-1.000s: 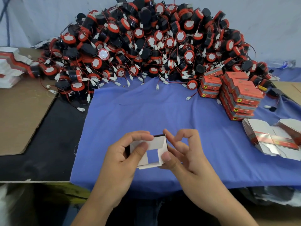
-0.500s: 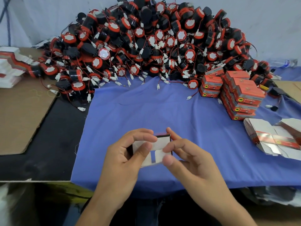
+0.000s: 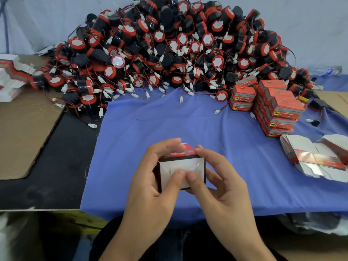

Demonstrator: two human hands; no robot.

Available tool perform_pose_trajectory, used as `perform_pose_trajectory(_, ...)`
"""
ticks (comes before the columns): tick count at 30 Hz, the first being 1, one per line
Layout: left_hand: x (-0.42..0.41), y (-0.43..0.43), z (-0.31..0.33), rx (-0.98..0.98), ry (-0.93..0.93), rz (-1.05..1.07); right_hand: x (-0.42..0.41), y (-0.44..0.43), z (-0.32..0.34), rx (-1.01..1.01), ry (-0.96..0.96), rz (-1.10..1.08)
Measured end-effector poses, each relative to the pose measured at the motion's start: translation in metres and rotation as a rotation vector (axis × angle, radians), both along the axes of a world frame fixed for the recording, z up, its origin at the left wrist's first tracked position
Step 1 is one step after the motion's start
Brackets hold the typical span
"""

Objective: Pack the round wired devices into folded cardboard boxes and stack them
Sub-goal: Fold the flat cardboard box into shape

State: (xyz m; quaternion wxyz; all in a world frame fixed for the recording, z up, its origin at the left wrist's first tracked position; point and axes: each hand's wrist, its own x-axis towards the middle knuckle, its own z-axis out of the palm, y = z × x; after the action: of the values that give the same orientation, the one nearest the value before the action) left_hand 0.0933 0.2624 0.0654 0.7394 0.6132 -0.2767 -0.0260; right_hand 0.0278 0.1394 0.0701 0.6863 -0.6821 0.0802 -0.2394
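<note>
Pretty soft, even light overall, only faint shadows on the blue cloth (image 3: pixel 188 119). Bit of silvery glare on the flat box blanks (image 3: pixel 312 159). Wide-angle bends the edges, and the bottom corners go dark and mushy.

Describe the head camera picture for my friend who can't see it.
The left hand and right hand grip a small cardboard box above a blue cloth, thumbs pressing its white flap. Behind sits a heap of round wired devices; stacked orange boxes and flat unfolded boxes lie at the right.

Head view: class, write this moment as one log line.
box: flaps folded | left hand: grips box | right hand: grips box | devices: piled behind | packed boxes: stacked
</note>
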Motion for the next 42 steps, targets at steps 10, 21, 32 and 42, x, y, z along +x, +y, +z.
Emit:
perform_pose_trajectory(10, -0.007, -0.017, -0.001, -0.007, -0.053, 0.167, 0.001, 0.008, -0.002, 0.029, -0.002, -0.168)
perform_pose_trajectory(21, 0.005, 0.009, 0.000, 0.145, -0.088, -0.020, 0.001, 0.005, 0.008, 0.507, 0.151, -0.202)
perform_pose_trajectory(32, -0.010, -0.009, -0.003, 0.297, -0.468, 0.296, 0.004, 0.013, 0.001, 0.687, 0.126, -0.037)
perform_pose_trajectory(42, -0.015, -0.012, -0.007, 0.388, -0.409, 0.323, 0.002, 0.015, -0.006, 0.569, 0.078, -0.205)
